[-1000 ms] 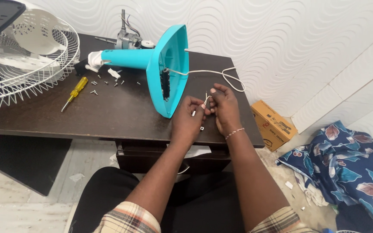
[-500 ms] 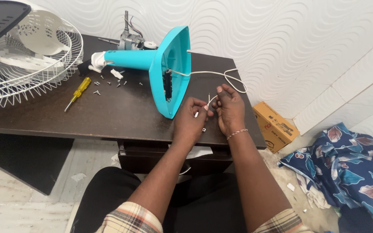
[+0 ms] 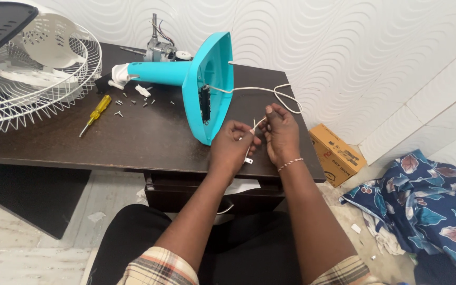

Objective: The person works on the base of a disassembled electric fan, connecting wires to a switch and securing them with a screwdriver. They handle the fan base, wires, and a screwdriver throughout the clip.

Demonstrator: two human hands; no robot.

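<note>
Both hands stay near the tabletop's [image 3: 133, 142] front edge; left hand [image 3: 231, 149] and right hand [image 3: 281, 134] fingers still pinch the white wire [image 3: 254, 126], barely shifted

A room of a home, used for repair work, is shown. A dark wooden desk [image 3: 133, 142] fills the frame's left, backed by a white wavy-patterned wall [image 3: 344, 47]. At lower right, a blue flowered cloth [image 3: 423, 200] and a small brown cardboard box [image 3: 336, 153] are seen on the floor.
</note>
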